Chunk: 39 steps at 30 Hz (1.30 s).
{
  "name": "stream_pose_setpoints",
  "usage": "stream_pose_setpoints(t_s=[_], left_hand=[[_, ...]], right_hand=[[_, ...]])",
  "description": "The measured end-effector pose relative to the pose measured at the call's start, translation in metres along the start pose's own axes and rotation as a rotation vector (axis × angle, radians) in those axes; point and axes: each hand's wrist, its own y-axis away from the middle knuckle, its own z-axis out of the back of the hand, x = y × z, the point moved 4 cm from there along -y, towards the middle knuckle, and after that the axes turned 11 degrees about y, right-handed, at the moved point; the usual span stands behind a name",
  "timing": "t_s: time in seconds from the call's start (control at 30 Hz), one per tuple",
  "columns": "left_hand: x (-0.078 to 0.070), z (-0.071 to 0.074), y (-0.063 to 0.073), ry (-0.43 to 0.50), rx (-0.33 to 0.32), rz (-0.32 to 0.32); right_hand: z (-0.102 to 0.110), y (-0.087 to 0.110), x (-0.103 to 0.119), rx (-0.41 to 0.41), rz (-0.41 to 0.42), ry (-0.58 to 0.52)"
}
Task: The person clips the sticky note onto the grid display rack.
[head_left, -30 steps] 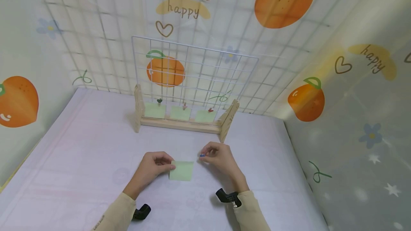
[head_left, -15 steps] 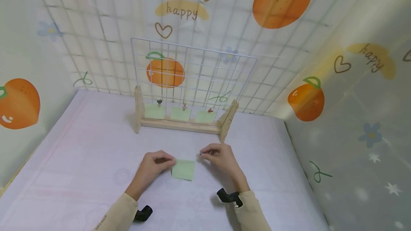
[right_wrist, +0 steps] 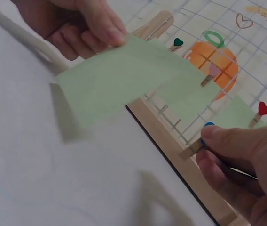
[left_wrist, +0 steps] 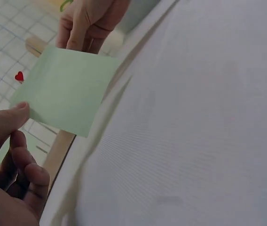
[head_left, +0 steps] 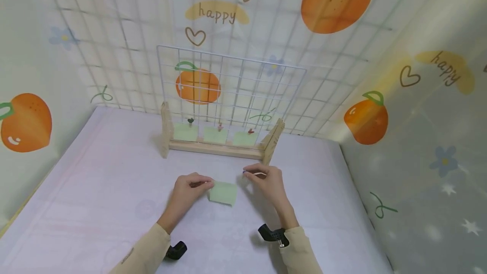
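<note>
My left hand (head_left: pixel 187 191) pinches a pale green paper note (head_left: pixel 223 193) by one corner, holding it above the table in front of the rack. To its right, my right hand (head_left: pixel 269 184) pinches a small wooden clothespin (right_wrist: pixel 193 149) with a blue top, apart from the note. Behind both hands stands a white wire grid (head_left: pixel 232 75) on a wooden base (head_left: pixel 217 149). Three green notes hang low on the grid in a row. Their small clips carry a dark green heart (right_wrist: pixel 178 42), a pink heart (right_wrist: pixel 214 70) and a red heart (right_wrist: pixel 264 108).
A white cloth covers the table (head_left: pixel 114 189). Wooden end pieces (head_left: pixel 165 129) hold up the grid on both sides. Patterned curtains (head_left: pixel 403 181) with oranges enclose the back and sides. Each wrist wears a black camera mount (head_left: pixel 272 232).
Both hands have moved a little forward and to the right, the left carrying the green note and the right the clothespin. The clipped notes stay in place.
</note>
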Motion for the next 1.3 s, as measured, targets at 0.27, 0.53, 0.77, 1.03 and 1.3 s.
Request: stream_pose_setpoints(t_s=[0.27, 0.53, 0.77, 1.03, 1.3], left_hand=[[-0.022, -0.007, -0.021, -0.006, -0.064, -0.097], [-0.041, -0.010, -0.037, -0.023, -0.074, -0.137], [-0.054, -0.011, -0.051, -0.023, -0.109, -0.142], [-0.072, -0.014, -0.065, -0.006, -0.107, -0.191], [-0.080, -0.019, -0.072, 0.004, -0.102, -0.211]], right_hand=[[0.013, -0.008, 0.017, -0.077, 0.052, 0.061], [0.030, -0.016, 0.036, -0.201, 0.133, 0.072], [0.040, -0.024, 0.047, -0.307, 0.220, 0.087], [0.054, -0.022, 0.083, -0.370, 0.234, 0.056], [0.059, -0.017, 0.095, -0.428, 0.253, 0.088]])
